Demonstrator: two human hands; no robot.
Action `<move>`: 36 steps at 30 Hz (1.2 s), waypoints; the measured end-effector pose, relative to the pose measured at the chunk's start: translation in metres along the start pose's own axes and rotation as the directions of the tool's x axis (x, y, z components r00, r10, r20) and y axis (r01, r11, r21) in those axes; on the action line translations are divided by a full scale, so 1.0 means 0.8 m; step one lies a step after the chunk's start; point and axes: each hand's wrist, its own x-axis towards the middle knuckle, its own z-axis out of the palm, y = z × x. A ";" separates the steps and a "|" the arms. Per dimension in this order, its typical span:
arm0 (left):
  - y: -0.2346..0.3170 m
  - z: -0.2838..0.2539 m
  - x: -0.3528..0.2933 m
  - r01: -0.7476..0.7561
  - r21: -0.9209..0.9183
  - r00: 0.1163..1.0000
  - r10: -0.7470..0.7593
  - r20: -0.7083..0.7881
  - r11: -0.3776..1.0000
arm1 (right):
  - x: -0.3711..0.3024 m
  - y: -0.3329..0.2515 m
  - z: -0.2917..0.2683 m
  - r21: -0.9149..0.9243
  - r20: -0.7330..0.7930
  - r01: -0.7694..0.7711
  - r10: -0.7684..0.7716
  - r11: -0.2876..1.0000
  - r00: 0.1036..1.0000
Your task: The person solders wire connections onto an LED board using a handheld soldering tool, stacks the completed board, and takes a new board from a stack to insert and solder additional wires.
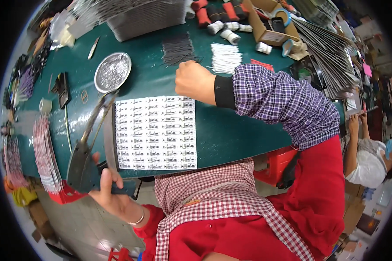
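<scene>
My left hand (113, 198) grips a dark soldering gun (79, 167) at the table's front edge, fingers wrapped round its handle. The gun's long nozzle and thin feed tube point up toward the metal bowl (97, 78), left of a white panel of small circuit boards (157, 132). Rows of tiny parts cover that panel, which lies flat before me. Past its upper right corner, my right hand (196, 82) is closed in a fist; what its fingers hold, if anything, is hidden. Just beyond it lie black wires (177, 48), with white wires (226, 58) to the right.
Red wires (262, 65) lie beyond my right sleeve. A cardboard box (270, 37) and wire bundles stand at the back. Stacked panels (48, 152) line the left edge; a black stand (62, 91) is nearer the bowl. Another person (368, 163) works at far right.
</scene>
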 end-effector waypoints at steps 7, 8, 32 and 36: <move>-0.014 0.021 -0.022 0.207 -0.080 0.978 -0.204 0.053 0.975 | -0.041 0.000 0.033 0.253 -0.208 -0.102 0.157 0.962 0.965; -0.018 0.023 -0.023 0.252 -0.069 0.966 -0.246 0.084 0.965 | -0.054 -0.002 0.036 0.331 -0.294 -0.103 0.206 0.938 0.933; -0.066 0.067 -0.063 0.003 0.623 0.882 -0.295 0.367 0.783 | -0.096 -0.063 0.049 0.699 -0.385 -0.128 0.521 0.704 0.762; -0.067 0.071 -0.063 -0.063 0.651 0.880 -0.265 0.393 0.756 | -0.095 -0.063 0.047 0.703 -0.381 -0.130 0.525 0.699 0.761</move>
